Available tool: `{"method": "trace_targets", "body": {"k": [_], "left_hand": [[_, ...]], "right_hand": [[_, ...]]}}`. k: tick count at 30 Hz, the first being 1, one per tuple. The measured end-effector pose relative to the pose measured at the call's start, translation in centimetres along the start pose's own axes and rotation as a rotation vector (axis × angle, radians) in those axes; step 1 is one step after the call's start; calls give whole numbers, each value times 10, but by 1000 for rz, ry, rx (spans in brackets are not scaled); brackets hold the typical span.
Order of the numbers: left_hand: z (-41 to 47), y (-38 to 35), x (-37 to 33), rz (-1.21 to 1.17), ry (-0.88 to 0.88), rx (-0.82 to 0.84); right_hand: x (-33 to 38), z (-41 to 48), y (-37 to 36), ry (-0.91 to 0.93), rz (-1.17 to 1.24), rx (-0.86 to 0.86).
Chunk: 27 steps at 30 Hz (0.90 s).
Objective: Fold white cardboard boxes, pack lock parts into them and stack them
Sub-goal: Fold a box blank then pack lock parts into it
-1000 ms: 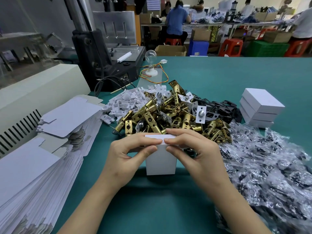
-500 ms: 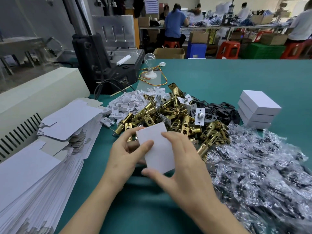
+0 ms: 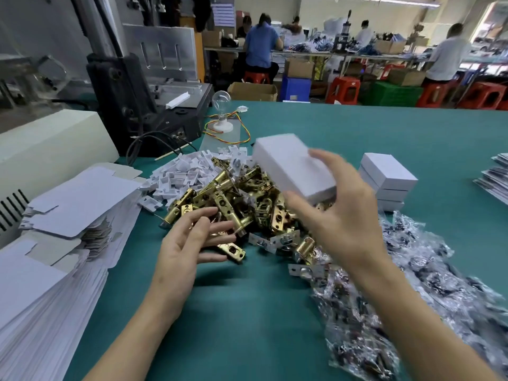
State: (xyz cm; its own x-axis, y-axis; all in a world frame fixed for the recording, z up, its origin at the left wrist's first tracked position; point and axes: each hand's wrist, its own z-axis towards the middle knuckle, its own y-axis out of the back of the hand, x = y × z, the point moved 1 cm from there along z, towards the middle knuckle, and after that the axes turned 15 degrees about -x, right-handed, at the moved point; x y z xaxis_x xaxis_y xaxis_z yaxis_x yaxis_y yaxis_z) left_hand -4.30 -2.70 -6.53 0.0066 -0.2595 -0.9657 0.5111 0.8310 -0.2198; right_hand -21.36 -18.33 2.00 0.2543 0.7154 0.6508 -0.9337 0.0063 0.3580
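Note:
My right hand (image 3: 339, 213) holds a closed white cardboard box (image 3: 291, 163) in the air above the pile of brass lock latches (image 3: 236, 199), thumb below it and fingers over its near end. The box is blurred by motion. My left hand (image 3: 189, 240) hovers open with spread fingers at the near left edge of the pile and holds nothing. A stack of three closed white boxes (image 3: 387, 180) stands on the green table to the right of the pile.
Flat white box blanks (image 3: 63, 215) are stacked at the left. Small white plastic pieces (image 3: 187, 171) lie behind the latches. Clear bags of dark parts (image 3: 428, 287) cover the near right. A grey machine (image 3: 143, 105) and a light bulb (image 3: 221, 105) stand at the back left.
Both hands were closing the box low over the table. My right hand has since lifted it up and to the right, towards the stack, and my left hand has let go and opened.

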Motion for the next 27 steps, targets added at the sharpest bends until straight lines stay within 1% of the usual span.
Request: {"method": "trace_targets", "body": {"k": [4,7,9,12,16,21,27], "left_hand": [[1,1,4,54,-17,30],[0,0,8,80,-14,51],[0,-1,9,96,-15,53],[1,0,11,139,-36,60],[0,0,13,182,-44,64],[0,-2,13,189,-51,79],[-2,-2,14,213,-73,108]], "right_hand": [[-48,79,16,-45,-287,-95],[-96,123,28,-158,-444,-103],[-124,136,36,-218,-510,-97],[-156,137,42,-253,-598,-65],[-182,129,43,-270,-634,-25],[-188,129,39,-318,-602,-19],[-184,130,35,-365,-635,-79]]}}
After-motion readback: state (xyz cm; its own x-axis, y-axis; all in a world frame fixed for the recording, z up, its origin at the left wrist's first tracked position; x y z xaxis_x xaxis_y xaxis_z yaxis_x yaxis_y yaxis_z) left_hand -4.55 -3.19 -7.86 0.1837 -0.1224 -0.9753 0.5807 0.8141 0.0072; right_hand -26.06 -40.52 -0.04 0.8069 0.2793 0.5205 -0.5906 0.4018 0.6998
